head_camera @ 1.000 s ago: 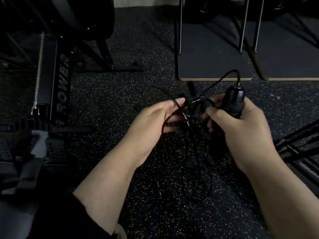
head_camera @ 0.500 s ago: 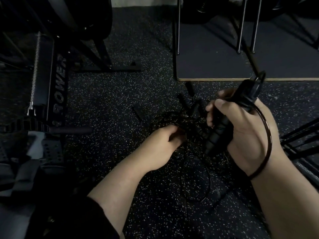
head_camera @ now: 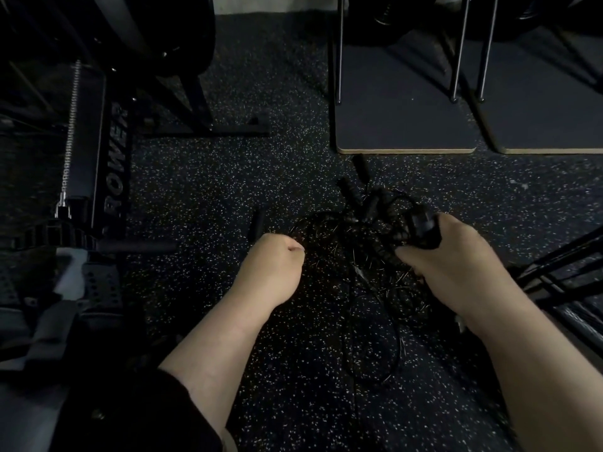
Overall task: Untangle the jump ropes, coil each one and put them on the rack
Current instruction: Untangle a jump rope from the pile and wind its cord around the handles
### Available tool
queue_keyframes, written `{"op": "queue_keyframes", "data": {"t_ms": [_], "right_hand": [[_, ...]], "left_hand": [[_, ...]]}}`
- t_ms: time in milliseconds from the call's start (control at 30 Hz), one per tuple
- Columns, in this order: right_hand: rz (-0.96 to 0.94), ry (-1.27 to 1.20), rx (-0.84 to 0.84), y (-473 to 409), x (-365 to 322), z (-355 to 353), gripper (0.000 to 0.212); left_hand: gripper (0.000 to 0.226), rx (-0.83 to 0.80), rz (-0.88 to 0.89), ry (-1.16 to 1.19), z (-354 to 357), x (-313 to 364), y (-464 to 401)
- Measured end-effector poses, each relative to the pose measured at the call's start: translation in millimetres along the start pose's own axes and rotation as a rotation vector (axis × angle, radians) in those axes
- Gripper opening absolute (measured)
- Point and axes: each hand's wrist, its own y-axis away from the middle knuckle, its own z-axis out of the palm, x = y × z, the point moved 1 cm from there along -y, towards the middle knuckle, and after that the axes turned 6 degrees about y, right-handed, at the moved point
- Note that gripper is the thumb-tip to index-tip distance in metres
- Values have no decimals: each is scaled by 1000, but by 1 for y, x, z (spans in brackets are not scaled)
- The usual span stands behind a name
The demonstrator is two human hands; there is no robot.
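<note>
1. So, the right hand (head_camera: 456, 259) has its fingers wrapped tight around a black jump rope handle (head_camera: 421, 228).
2. The left hand (head_camera: 274, 265) is curled up at the edge of the rope pile. Its fingers point down and away, so I cannot tell if it pinches a cord or holds nothing.
3. The jump ropes (head_camera: 362, 256) lie in one big messy heap on the speckled floor (head_camera: 202, 177), between the two hands and a bit below them.
4. More black handles (head_camera: 350, 194) stick out of the heap just past the right hand's grip. One lone handle (head_camera: 255, 223) lies on the floor just past the left hand.
5. A thin loop of cord (head_camera: 388, 347) trails from the heap toward the person, under the right arm.
6. Farther off from the grip are dark mats (head_camera: 404, 125) with thin metal legs (head_camera: 339, 50) on them. Way over on the left hand's side is a rowing machine (head_camera: 98, 151).
7. I think the job has only just begun. The ropes look knotted together, none is wound into a neat coil, and none is hung up.
8. A black frame (head_camera: 561, 265) shows by the right arm, but I cannot tell if it is the rack.
9. Left to do, I think: pull each rope free, wind each one up, and put them all on the rack.
</note>
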Motion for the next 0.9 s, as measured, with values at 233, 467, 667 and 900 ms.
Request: {"op": "queue_keyframes", "data": {"t_ms": [233,467,667,900], "right_hand": [[53,-451,-178,5,-7,9,15],[-146,-406,-345,13,-19,31,20],[-119,-518,-219,10,-17,34,21],[-165,-546,-195,11,-20,36,25]], "left_hand": [[31,-106,59,247,0,17,9],[19,-287,192,606,5,41,25],[14,-278,308,552,-2,46,26],[17,-234,355,669,-7,49,22]]}}
